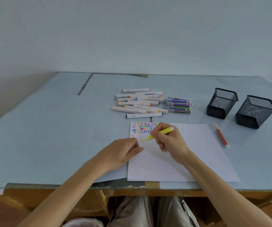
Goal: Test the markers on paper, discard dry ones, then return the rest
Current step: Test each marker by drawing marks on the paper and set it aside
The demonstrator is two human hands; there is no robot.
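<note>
Testing the yellow marker (pixel 158 134) on the paper (pixel 189 153).
My right hand (pixel 169 141) fingers pinch it; left hand (pixel 123 151), loosely curled and holding nothing, should pin the sheet for light strokes.

A single wide-angle view from a camera worn on the person's head, looking forward and steeply down over a pale blue tabletop (pixel 50 136). The table's near edge crosses the lower part of the frame, with the person's lap below it. Both bare forearms enter from the bottom corners, close to the lens, and meet over a white sheet of paper (pixel 189 153) at centre. The table's far edge and a plain pale wall (pixel 132 30) fill the upper half. Straight lines bow slightly toward the frame edges.
</note>
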